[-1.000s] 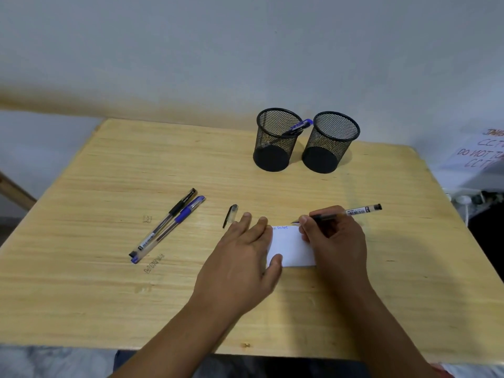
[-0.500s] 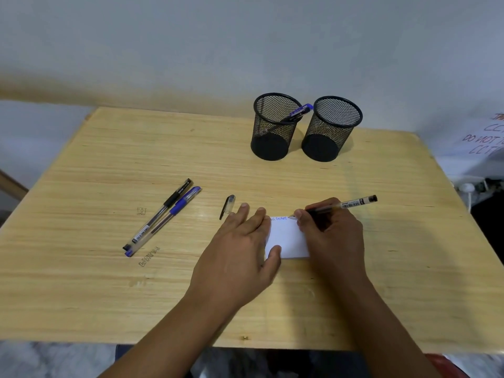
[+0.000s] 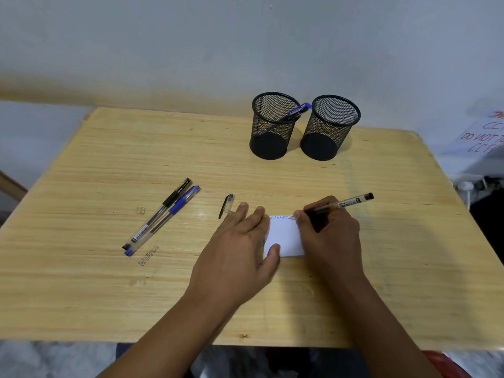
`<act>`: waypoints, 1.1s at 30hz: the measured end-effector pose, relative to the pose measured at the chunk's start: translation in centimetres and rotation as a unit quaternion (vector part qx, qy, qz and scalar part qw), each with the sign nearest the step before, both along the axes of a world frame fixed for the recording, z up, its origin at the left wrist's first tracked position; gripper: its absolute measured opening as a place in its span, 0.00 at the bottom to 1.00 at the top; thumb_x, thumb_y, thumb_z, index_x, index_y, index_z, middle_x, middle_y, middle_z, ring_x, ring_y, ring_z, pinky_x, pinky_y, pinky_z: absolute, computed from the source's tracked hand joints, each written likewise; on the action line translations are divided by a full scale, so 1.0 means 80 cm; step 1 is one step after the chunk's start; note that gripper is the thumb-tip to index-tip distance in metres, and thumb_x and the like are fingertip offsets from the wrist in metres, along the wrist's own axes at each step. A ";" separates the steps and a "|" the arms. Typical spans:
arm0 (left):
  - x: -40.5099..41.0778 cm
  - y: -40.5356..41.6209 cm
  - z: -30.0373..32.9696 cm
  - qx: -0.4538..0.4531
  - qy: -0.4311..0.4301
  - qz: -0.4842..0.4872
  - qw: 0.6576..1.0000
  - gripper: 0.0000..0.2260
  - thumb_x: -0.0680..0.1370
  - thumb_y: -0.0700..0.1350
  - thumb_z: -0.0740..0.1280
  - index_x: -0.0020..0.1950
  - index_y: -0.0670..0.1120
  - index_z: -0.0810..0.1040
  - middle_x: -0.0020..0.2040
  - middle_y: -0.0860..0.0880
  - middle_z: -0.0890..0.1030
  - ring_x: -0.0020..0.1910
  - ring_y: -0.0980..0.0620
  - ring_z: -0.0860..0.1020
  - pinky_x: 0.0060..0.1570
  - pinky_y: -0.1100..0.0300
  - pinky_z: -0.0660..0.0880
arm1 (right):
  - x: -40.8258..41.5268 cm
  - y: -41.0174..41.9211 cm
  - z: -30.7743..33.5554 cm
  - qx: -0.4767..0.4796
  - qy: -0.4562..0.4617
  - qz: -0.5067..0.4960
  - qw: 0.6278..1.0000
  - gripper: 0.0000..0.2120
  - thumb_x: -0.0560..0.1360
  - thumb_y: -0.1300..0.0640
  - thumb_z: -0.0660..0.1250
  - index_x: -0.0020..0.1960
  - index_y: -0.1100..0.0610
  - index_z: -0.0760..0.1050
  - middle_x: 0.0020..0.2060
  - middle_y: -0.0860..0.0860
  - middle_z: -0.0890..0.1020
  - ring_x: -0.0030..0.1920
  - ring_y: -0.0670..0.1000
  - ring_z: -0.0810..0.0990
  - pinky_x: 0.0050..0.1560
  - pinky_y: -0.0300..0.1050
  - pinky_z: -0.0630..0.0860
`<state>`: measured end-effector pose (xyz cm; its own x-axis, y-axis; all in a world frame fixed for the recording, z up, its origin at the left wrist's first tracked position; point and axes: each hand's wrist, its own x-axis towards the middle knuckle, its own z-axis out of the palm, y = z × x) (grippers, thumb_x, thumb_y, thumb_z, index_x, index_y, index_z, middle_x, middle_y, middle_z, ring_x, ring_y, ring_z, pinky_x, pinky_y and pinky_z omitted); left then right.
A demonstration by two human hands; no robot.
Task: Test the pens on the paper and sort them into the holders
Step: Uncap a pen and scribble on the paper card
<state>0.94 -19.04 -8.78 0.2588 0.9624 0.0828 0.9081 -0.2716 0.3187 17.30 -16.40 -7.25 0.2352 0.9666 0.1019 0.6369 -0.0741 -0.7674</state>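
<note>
A small white paper point(image 3: 283, 238) lies on the wooden table point(image 3: 109, 282), with blue scribbles along its top edge. My left hand point(image 3: 240, 252) presses flat on its left side. My right hand point(image 3: 327, 236) grips a black pen point(image 3: 351, 201), its tip at the paper's top right corner. A loose pen cap point(image 3: 226, 205) lies just left of my left fingertips. Further left, a black pen point(image 3: 161, 211) and a blue pen point(image 3: 166, 218) lie side by side. Two black mesh holders stand at the back: the left holder point(image 3: 272, 126) contains a blue pen point(image 3: 298, 110), the right holder point(image 3: 328, 126) looks empty.
A white wall rises behind the table. At the right edge a paper sign point(image 3: 485, 135) with red and black lettering hangs, with cables and a plug point(image 3: 469, 184) below it. The floor shows beyond the table's front edge.
The view has shifted slightly. My right hand and the pen tip stay at the paper's top edge, and my left hand still holds the paper down.
</note>
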 end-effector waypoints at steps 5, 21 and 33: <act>0.000 0.000 0.001 -0.002 0.002 -0.001 1.000 0.28 0.78 0.59 0.54 0.74 0.46 0.67 0.75 0.49 0.68 0.77 0.49 0.58 0.74 0.56 0.56 | 0.002 0.001 0.002 0.009 0.019 -0.001 1.000 0.03 0.74 0.52 0.72 0.44 0.51 0.80 0.35 0.40 0.80 0.40 0.35 0.79 0.44 0.31 0.73; 0.001 -0.001 0.002 0.000 -0.014 0.001 1.000 0.28 0.77 0.58 0.54 0.73 0.45 0.69 0.74 0.49 0.69 0.77 0.48 0.59 0.74 0.55 0.58 | 0.003 -0.001 0.000 0.003 0.010 -0.003 1.000 0.05 0.74 0.51 0.71 0.42 0.46 0.76 0.37 0.41 0.82 0.43 0.42 0.81 0.48 0.43 0.78; 0.001 -0.002 0.003 0.003 -0.012 0.001 1.000 0.28 0.78 0.58 0.55 0.74 0.46 0.69 0.74 0.49 0.68 0.77 0.49 0.58 0.73 0.57 0.54 | 0.001 -0.001 0.002 -0.015 0.013 -0.015 1.000 0.04 0.74 0.51 0.71 0.44 0.49 0.76 0.38 0.43 0.83 0.43 0.43 0.81 0.47 0.44 0.78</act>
<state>0.98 -19.23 -8.56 0.2548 0.9623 0.0956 0.9006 -0.2721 0.3389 17.39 -16.48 -7.11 0.2667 0.9615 0.0659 0.6132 -0.1165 -0.7813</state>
